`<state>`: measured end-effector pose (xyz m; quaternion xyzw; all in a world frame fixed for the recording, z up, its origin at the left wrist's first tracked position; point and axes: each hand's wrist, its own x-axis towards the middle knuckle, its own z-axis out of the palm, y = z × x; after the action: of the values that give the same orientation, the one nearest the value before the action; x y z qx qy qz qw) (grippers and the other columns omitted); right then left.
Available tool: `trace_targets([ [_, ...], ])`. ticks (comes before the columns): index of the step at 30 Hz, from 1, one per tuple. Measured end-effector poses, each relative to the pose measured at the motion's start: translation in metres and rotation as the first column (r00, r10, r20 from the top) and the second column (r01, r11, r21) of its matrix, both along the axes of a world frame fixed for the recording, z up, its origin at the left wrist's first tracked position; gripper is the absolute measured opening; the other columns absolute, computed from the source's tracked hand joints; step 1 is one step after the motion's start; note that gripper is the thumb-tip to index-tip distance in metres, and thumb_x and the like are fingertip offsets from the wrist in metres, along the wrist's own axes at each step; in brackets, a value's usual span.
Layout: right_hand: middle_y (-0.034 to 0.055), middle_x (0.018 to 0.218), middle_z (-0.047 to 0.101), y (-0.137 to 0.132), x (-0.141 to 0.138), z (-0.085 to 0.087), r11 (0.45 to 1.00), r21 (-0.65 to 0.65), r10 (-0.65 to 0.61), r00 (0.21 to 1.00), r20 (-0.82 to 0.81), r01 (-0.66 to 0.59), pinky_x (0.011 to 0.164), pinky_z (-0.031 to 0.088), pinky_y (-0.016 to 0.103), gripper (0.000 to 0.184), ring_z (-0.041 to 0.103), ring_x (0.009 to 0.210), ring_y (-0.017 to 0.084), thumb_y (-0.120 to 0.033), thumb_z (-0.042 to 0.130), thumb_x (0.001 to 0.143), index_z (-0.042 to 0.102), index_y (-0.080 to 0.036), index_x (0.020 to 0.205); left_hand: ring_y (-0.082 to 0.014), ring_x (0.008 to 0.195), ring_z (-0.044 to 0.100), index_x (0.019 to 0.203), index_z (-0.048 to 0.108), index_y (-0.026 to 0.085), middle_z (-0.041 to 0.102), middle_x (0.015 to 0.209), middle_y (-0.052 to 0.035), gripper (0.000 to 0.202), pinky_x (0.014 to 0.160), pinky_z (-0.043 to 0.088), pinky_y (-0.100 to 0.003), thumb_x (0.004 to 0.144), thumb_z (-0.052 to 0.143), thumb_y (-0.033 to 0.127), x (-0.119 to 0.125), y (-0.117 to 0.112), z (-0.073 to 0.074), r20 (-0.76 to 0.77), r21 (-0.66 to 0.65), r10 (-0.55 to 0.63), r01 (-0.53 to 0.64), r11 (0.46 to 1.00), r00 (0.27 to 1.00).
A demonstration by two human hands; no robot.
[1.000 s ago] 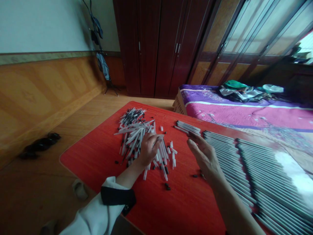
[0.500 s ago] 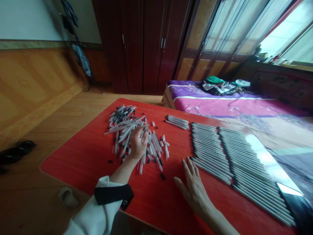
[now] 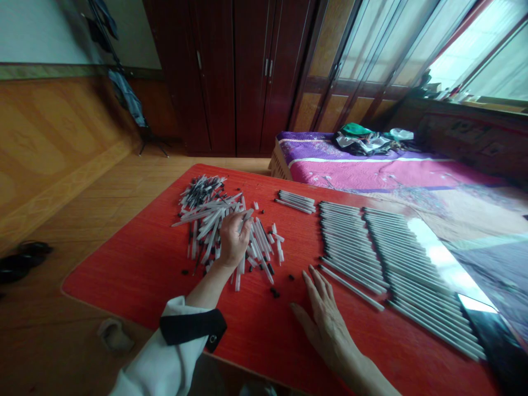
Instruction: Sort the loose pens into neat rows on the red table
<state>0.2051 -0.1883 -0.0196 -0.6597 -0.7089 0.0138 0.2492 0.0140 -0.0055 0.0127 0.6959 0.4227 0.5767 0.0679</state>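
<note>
My left hand [image 3: 235, 239] is closed at the right side of a loose pile of clear pen barrels [image 3: 212, 223]. A translucent pen piece [image 3: 248, 214] pokes out from between its thumb and fingers; the rest is hidden. My right hand [image 3: 325, 313] lies palm down on the red table, fingers spread and holding nothing. Its fingertips are close to a single pen [image 3: 352, 289], lying slightly apart from the lower edge of a neat row of pens [image 3: 350, 242]. Small black plugs [image 3: 275, 292] lie between the two hands.
Farther right runs a second long row of pens [image 3: 421, 269], beside a dark glossy object [image 3: 490, 330] at the table edge. A small group of pens [image 3: 295, 201] lies toward the back. Dark slim parts [image 3: 202, 191] are heaped at the far left. Behind stands a bed [image 3: 363, 170].
The view has shifted slightly. One pen now lies apart from the row near my right hand, and another black plug shows beside its fingers. My left hand stays at the pile.
</note>
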Motion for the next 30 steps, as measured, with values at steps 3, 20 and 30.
trace_targets([
  [3,0.0143,0.121,0.048,-0.015,0.027,-0.003,0.99,0.006,-0.138,0.99,0.023,0.138,0.09,0.043,0.05,0.046,0.045,0.112,0.031,-0.036,0.047,0.084,0.043,-0.019,0.127,-0.0178,0.084,0.06,0.093,0.061,0.017,0.065,0.085,-0.0059,0.015,0.078,0.047,-0.032,0.083,0.052,0.024,0.0,0.0,0.0,0.002,-0.006,0.001,-0.001,1.0,1.0],
  [20,0.0145,0.141,0.034,-0.031,0.014,0.005,0.987,-0.072,0.153,0.97,0.189,-0.142,0.094,0.041,0.047,0.054,0.03,0.128,0.032,-0.03,0.049,0.082,0.039,-0.019,0.134,-0.018,0.084,0.06,0.091,0.062,0.017,0.066,0.085,-0.006,0.016,0.078,0.047,-0.032,0.083,0.052,0.025,0.004,0.0,-0.006,-0.02,-0.049,-0.019,0.018,0.999,1.0],
  [30,0.0223,0.148,0.011,0.042,-0.036,-0.007,0.984,-0.065,0.174,0.974,0.142,-0.166,0.104,0.026,0.053,0.093,0.007,0.135,0.036,-0.043,0.054,0.077,0.0,-0.006,0.143,-0.0175,0.082,0.06,0.093,0.062,0.018,0.066,0.083,-0.0049,0.016,0.076,0.047,-0.031,0.084,0.051,0.024,0.005,-0.002,-0.002,-0.071,-0.034,-0.028,0.025,0.999,0.997],
])
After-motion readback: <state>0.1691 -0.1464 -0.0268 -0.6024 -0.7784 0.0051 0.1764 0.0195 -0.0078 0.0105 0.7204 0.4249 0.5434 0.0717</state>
